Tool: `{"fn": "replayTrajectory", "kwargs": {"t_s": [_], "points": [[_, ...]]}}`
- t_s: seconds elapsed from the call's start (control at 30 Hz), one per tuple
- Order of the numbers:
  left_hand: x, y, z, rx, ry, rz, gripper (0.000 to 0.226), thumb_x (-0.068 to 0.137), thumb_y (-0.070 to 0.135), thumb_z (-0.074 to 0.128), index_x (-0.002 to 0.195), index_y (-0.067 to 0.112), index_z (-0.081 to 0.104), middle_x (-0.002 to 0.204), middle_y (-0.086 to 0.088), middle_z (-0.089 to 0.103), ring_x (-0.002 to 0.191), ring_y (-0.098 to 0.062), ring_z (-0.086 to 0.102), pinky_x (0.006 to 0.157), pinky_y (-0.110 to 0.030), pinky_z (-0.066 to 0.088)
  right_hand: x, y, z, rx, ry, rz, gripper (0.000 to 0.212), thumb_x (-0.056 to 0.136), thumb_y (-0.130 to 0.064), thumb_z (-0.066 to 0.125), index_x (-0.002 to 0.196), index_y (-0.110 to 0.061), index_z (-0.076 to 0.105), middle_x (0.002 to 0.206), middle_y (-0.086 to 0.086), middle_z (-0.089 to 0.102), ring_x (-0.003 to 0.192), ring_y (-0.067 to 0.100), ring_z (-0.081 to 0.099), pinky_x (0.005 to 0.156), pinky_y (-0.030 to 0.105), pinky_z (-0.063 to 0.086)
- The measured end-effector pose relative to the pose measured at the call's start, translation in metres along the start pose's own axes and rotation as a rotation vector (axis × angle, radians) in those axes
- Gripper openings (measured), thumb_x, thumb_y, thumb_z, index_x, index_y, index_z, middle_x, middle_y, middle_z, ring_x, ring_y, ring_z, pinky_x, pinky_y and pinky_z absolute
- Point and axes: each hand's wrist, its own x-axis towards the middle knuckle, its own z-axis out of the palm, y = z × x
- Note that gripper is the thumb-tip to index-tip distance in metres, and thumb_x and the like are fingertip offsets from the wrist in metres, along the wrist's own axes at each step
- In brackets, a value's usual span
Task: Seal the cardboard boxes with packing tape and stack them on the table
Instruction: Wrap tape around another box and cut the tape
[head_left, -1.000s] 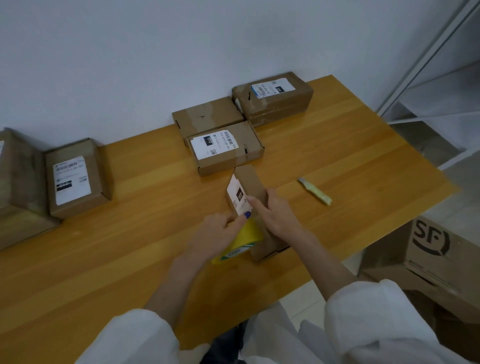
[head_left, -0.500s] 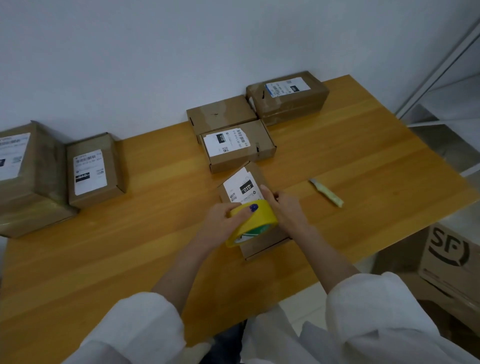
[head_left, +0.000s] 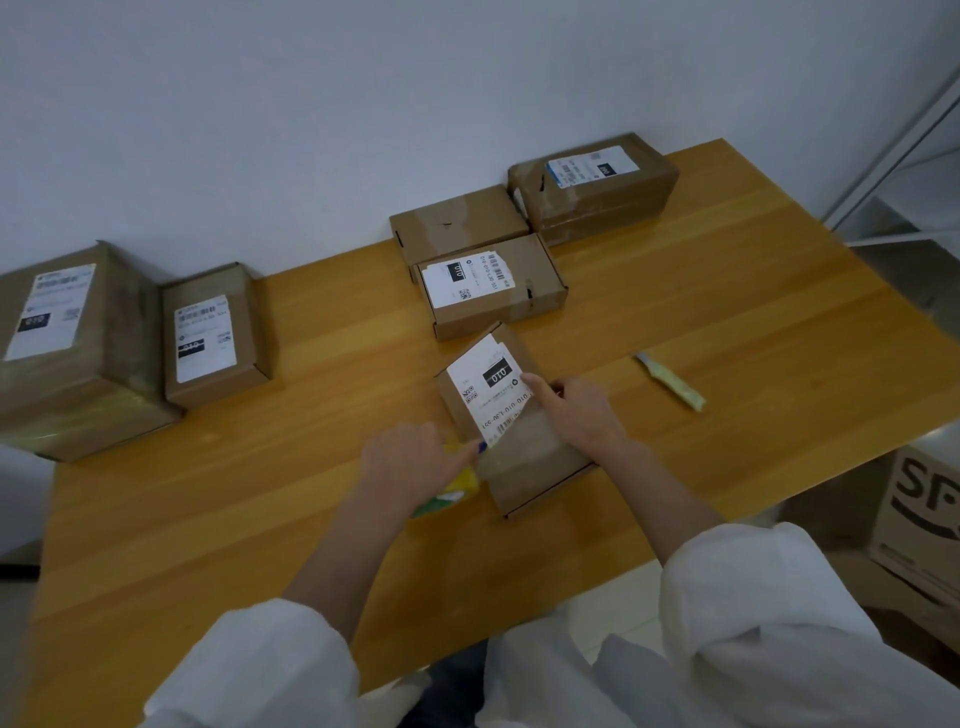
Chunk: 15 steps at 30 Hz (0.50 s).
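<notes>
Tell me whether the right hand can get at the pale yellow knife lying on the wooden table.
Probably yes. The right hand only rests on the small brown cardboard box, and the pale yellow knife lies to its right with bare wooden table between them.

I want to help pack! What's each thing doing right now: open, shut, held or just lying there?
Box: closed, flat on the table, being taped.
Tape roll: gripped by the left hand beside the box.
Right hand: fingers straight, pressing the box top.
Cutter: lying on the table, untouched.
Other boxes: closed, lying on the table.
</notes>
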Motion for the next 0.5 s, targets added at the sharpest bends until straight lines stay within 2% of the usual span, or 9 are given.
{"fn": "replayTrajectory", "kwargs": {"t_s": [0.07, 0.13, 0.2, 0.23, 0.3, 0.4, 0.5], "points": [[-0.002, -0.001, 0.008, -0.102, -0.024, -0.017, 0.065, 0.086, 0.07, 0.034, 0.078, 0.012, 0.061, 0.059, 0.0, 0.048, 0.053, -0.012, 0.046, 0.044, -0.024, 0.03, 0.003, 0.001, 0.001, -0.003, -0.019, 0.015, 0.053, 0.096, -0.056, 0.04, 0.062, -0.015, 0.045, 0.056, -0.003, 0.043, 0.05, 0.011, 0.038, 0.04, 0.012, 0.03], [-0.003, -0.002, 0.009, -0.257, -0.027, 0.035, 0.055, 0.089, 0.065, 0.037, 0.081, 0.017, 0.063, 0.056, 0.0, 0.046, 0.05, -0.01, 0.042, 0.045, -0.026, 0.027, 0.005, 0.005, 0.001, 0.008, -0.045, 0.042, 0.055, 0.095, -0.059, 0.034, 0.068, -0.014, 0.05, 0.063, 0.0, 0.049, 0.056, 0.013, 0.042, 0.048, 0.018, 0.033], [-0.002, -0.008, 0.006, -0.418, -0.042, 0.106, 0.039, 0.092, 0.057, 0.039, 0.077, 0.028, 0.061, 0.058, 0.0, 0.05, 0.051, -0.01, 0.044, 0.048, -0.026, 0.03, 0.008, 0.01, 0.001, 0.004, -0.071, 0.085, 0.063, 0.097, -0.06, 0.025, 0.094, -0.008, 0.062, 0.087, 0.007, 0.058, 0.078, 0.019, 0.052, 0.064, 0.026, 0.038], [-0.001, -0.012, 0.006, -0.481, -0.061, 0.145, 0.037, 0.094, 0.053, 0.04, 0.071, 0.03, 0.057, 0.058, 0.0, 0.05, 0.051, -0.011, 0.043, 0.05, -0.026, 0.03, 0.009, 0.013, 0.002, 0.005, -0.072, 0.123, 0.066, 0.098, -0.059, 0.022, 0.11, -0.006, 0.06, 0.101, 0.009, 0.056, 0.093, 0.024, 0.053, 0.074, 0.028, 0.037], [-0.002, -0.021, 0.009, -0.58, -0.088, 0.203, 0.045, 0.095, 0.05, 0.039, 0.061, 0.023, 0.053, 0.059, -0.002, 0.043, 0.053, -0.014, 0.038, 0.053, -0.027, 0.026, 0.009, 0.014, 0.008, 0.015, -0.041, 0.16, 0.069, 0.099, -0.058, 0.019, 0.121, -0.004, 0.056, 0.113, 0.011, 0.054, 0.11, 0.029, 0.051, 0.084, 0.03, 0.032], [-0.011, -0.028, 0.018, -0.809, -0.084, 0.177, 0.067, 0.088, 0.062, 0.043, 0.074, -0.001, 0.063, 0.063, -0.008, 0.043, 0.058, -0.017, 0.039, 0.057, -0.029, 0.027, 0.012, 0.015, 0.017, 0.001, 0.039, 0.138, 0.066, 0.098, -0.06, 0.017, 0.101, -0.007, 0.057, 0.105, 0.012, 0.059, 0.096, 0.028, 0.053, 0.08, 0.032, 0.034], [-0.01, -0.027, 0.026, -0.745, -0.04, 0.167, 0.067, 0.081, 0.066, 0.042, 0.083, 0.004, 0.068, 0.064, -0.009, 0.054, 0.058, -0.014, 0.045, 0.058, -0.03, 0.032, 0.012, 0.017, 0.017, 0.005, 0.049, 0.134, 0.061, 0.099, -0.057, 0.018, 0.09, -0.009, 0.054, 0.09, 0.009, 0.056, 0.088, 0.024, 0.052, 0.077, 0.03, 0.034]]}}
